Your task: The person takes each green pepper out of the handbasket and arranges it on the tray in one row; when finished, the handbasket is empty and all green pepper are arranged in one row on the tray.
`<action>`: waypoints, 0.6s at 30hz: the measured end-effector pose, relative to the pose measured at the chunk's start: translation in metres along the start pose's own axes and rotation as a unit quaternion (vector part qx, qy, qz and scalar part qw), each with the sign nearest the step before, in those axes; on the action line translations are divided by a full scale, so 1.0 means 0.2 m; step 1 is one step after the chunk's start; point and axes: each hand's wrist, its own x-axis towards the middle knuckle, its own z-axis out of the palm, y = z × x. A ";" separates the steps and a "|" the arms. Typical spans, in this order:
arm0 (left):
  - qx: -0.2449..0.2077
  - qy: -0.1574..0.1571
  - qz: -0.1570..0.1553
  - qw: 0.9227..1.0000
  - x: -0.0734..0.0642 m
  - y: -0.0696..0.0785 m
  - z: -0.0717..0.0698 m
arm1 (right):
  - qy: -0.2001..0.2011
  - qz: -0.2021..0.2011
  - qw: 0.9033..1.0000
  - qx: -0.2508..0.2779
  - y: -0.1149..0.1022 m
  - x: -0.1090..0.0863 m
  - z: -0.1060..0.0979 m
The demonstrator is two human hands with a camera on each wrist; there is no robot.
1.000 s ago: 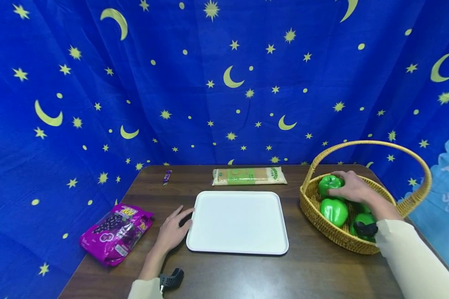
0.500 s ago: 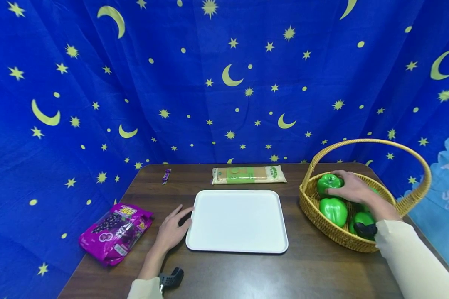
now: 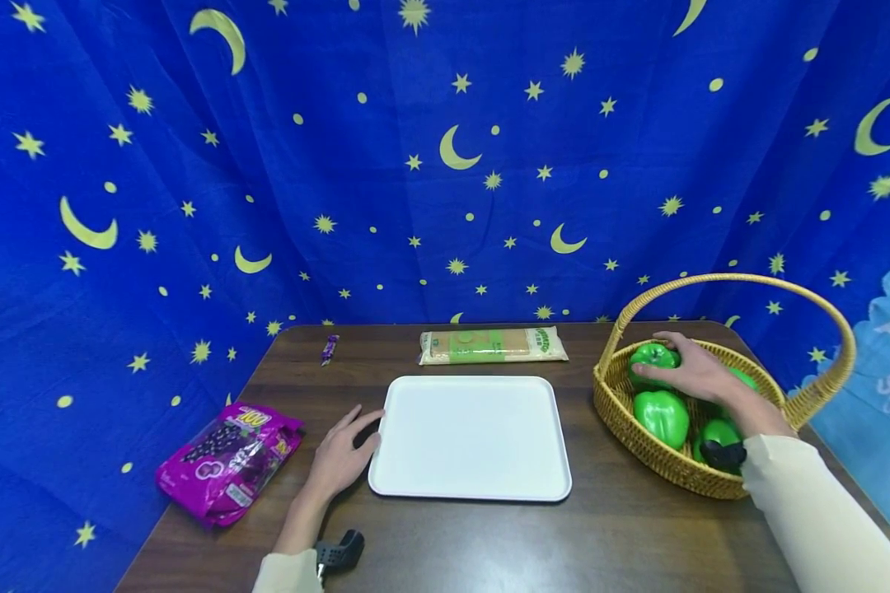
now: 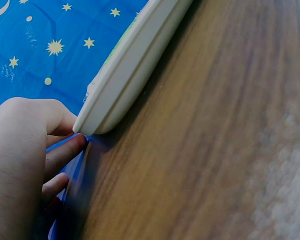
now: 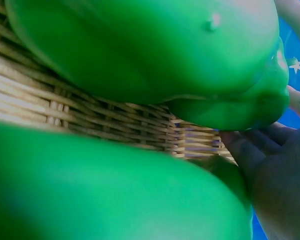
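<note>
In the wicker basket on the right, my right hand grips a glossy green bell pepper at the back left. Its thumb lies across the pepper's near side, and the other fingers reach round behind. The right wrist view shows fingertips against that far pepper, with two larger green peppers blurred close to the camera. My left hand rests at the left edge of a white tray, fingers extended and fingertips at the rim. In the left wrist view, fingertips meet the tray's corner.
Other green peppers sit in the basket under its tall arched handle. Behind the tray lies a long noodle packet. A purple snack bag and a small purple wrapped candy are on the left. A blue curtain hangs behind.
My right thumb has shifted left across the pepper, and the hand reaches further round it. The left hand and tray stay in place.
</note>
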 end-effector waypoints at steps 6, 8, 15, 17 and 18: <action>0.001 -0.003 -0.007 1.000 0.00 0.01 0.00 | -0.009 0.004 1.000 0.000 -0.01 0.00 0.00; 0.002 -0.004 -0.009 1.000 0.00 0.01 0.00 | -0.010 -0.001 1.000 -0.002 -0.01 0.00 0.00; -0.001 -0.003 -0.008 1.000 0.00 0.01 -0.01 | -0.005 -0.005 1.000 -0.013 0.00 0.00 0.00; -0.001 -0.004 -0.007 1.000 0.00 0.01 -0.01 | -0.002 -0.003 1.000 -0.016 0.00 0.00 0.00; 0.000 -0.004 -0.007 1.000 0.00 0.01 -0.01 | -0.001 -0.002 1.000 -0.016 0.01 0.00 0.00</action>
